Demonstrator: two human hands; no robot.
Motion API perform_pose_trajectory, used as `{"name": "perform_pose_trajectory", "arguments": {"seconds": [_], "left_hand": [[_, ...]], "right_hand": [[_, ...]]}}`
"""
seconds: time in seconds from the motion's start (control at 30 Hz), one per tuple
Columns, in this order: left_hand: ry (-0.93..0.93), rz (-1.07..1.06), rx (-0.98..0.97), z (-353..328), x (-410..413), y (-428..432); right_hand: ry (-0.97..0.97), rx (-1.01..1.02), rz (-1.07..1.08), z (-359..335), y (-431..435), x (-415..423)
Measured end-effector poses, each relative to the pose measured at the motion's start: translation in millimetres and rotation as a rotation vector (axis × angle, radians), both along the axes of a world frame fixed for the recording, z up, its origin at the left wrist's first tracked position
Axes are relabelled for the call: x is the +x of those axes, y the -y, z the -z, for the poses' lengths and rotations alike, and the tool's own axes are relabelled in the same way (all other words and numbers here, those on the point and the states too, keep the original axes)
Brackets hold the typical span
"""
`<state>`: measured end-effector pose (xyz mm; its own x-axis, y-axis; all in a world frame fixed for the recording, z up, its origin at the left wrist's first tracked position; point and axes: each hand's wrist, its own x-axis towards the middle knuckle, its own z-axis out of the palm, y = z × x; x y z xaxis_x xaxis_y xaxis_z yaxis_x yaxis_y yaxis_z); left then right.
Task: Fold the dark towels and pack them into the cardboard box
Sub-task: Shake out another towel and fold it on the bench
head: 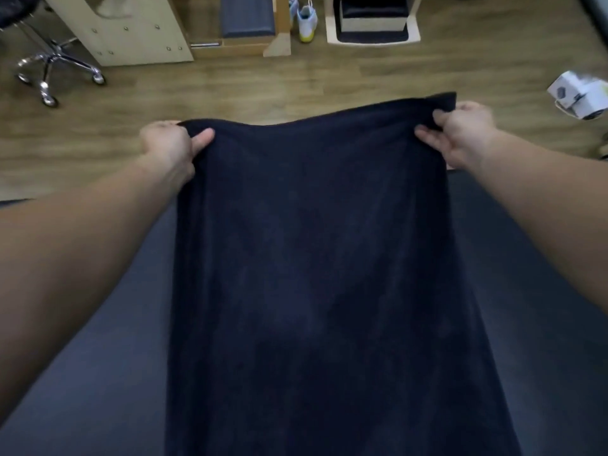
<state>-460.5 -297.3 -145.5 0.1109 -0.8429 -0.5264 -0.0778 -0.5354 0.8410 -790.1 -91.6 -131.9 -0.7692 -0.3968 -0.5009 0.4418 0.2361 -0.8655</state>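
A dark navy towel (316,258) stretches from its far edge toward me and fills the middle of the view, over a dark blue-grey surface (98,357). My left hand (167,146) pinches the towel's far left corner, thumb on top. My right hand (460,133) pinches the far right corner, held slightly higher. The far edge is pulled taut between both hands. The towel's near end runs out of the bottom of the view. No cardboard box is in view.
Beyond the surface lies wooden floor. A chrome swivel chair base (52,70) stands at far left, a pale wooden cabinet (131,31) beside it, white shoes (306,21) at the top, a stepped stand (373,24) beyond, and white boxes (579,93) at right.
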Motion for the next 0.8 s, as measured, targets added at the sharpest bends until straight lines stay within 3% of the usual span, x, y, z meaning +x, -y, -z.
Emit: {"name": "perform_pose_trajectory", "arguments": {"seconds": [0.03,0.07,0.1,0.13,0.17,0.23,0.3,0.43,0.53,0.7,0.8], "left_hand": [[0.437,0.185,-0.119,12,3,2],[0.63,0.348,-0.179,23,6,0],[0.399,0.248,-0.076,27,7,-9],[0.027,0.107,0.004,32,12,-14],[-0.05,0.109,-0.083,30,14,-22],[0.297,0.208,-0.269,9,31,-53],[0.592,0.333,-0.453,6,62,-89],[0.828,0.504,-0.215,15,110,-179],[0.905,0.496,-0.127,15,115,-206],[0.793,0.485,-0.109,11,135,-233],[0.627,0.511,-0.01,11,167,-267]], "right_hand": [[0.0,0.016,-0.003,8,2,3],[-0.003,0.041,-0.017,19,0,6],[-0.037,0.082,-0.048,27,-7,12],[-0.112,0.148,-0.09,34,-16,18],[-0.242,0.227,-0.141,36,-27,26],[-0.573,0.362,-0.259,27,-56,49],[-0.738,0.434,-0.289,24,-98,72],[-0.498,0.56,-0.187,36,-184,122],[-0.439,0.676,-0.247,30,-199,135],[-0.33,0.651,-0.511,19,-220,118],[-0.287,0.655,-0.618,19,-251,122]]}}
